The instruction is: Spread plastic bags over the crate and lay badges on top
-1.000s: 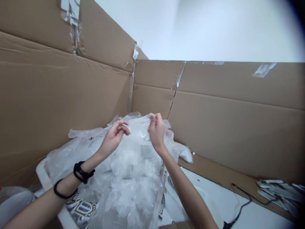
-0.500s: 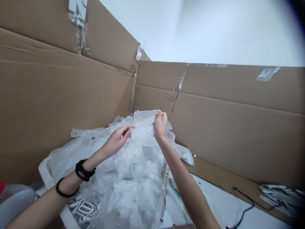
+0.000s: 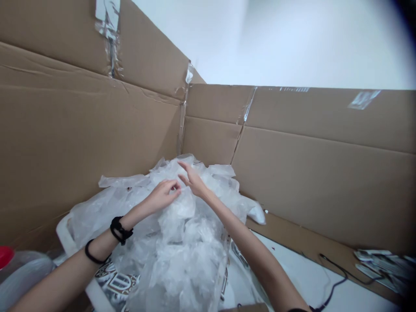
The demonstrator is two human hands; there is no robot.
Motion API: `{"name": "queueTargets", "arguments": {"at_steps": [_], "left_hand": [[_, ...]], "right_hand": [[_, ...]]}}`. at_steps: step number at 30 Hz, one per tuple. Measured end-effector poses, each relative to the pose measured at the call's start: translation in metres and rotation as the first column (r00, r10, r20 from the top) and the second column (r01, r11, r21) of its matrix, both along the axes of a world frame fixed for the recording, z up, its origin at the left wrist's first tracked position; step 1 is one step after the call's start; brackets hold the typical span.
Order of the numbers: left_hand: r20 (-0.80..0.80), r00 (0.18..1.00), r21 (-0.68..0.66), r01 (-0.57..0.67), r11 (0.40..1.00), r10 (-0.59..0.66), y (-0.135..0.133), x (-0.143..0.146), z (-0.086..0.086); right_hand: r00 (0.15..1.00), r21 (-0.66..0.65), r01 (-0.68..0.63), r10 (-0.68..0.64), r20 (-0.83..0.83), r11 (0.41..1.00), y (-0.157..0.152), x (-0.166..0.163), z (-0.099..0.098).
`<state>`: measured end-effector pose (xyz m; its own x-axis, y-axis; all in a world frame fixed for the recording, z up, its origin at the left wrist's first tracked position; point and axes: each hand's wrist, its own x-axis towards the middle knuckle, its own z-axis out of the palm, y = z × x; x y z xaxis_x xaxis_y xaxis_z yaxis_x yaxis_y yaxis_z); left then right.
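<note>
A large heap of crumpled clear plastic bags [image 3: 175, 260] fills the middle of the view. My left hand [image 3: 164, 193] is over the heap, thumb and fingertips closed in a pinch. A thin clear plastic bag [image 3: 186, 203] hangs at those fingertips, its edges hard to tell from the pile behind. Close by on the right, my right hand [image 3: 194, 180] is open, thumb and fingers apart, with nothing visible in it. Black bands circle my left wrist.
Tall cardboard walls [image 3: 312, 182] enclose the left and far sides. Under the heap shows a white tray rim [image 3: 65, 236] and patterned cloth [image 3: 120, 281]. A red-capped clear container [image 3: 24, 277] stands lower left. A black cable [image 3: 336, 277] and stacked packets [image 3: 380, 268] lie at right.
My right hand has let go of the stretched plastic, opened, and moved left beside my left hand. The left hand has shifted slightly down; the plastic now hangs loose.
</note>
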<state>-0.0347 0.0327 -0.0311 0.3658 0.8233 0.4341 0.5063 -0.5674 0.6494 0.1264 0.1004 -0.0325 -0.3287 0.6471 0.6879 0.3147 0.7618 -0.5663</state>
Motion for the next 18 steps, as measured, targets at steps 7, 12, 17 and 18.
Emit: {"name": "queueTargets", "arguments": {"at_steps": [7,12,17,18], "left_hand": [[0.378,0.921,0.063,-0.131,0.989,0.097,-0.005,-0.001,0.017],[0.591,0.805,0.048,-0.109,0.993,0.059,-0.012,0.001,0.017],[0.651,0.758,0.055,-0.097,0.994,0.038,-0.017,0.003,0.020],[0.662,0.748,0.069,-0.127,0.989,0.050,-0.016,0.002,0.021]], "right_hand": [[0.981,-0.422,-0.158,0.093,-0.169,0.893,-0.061,0.007,0.027],[0.955,-0.535,-0.234,0.089,-0.282,0.812,-0.076,0.013,0.029],[0.926,-0.544,-0.298,0.100,-0.364,0.785,-0.071,0.030,0.032],[0.935,-0.553,-0.314,0.152,-0.319,0.771,-0.071,0.033,0.033]]}}
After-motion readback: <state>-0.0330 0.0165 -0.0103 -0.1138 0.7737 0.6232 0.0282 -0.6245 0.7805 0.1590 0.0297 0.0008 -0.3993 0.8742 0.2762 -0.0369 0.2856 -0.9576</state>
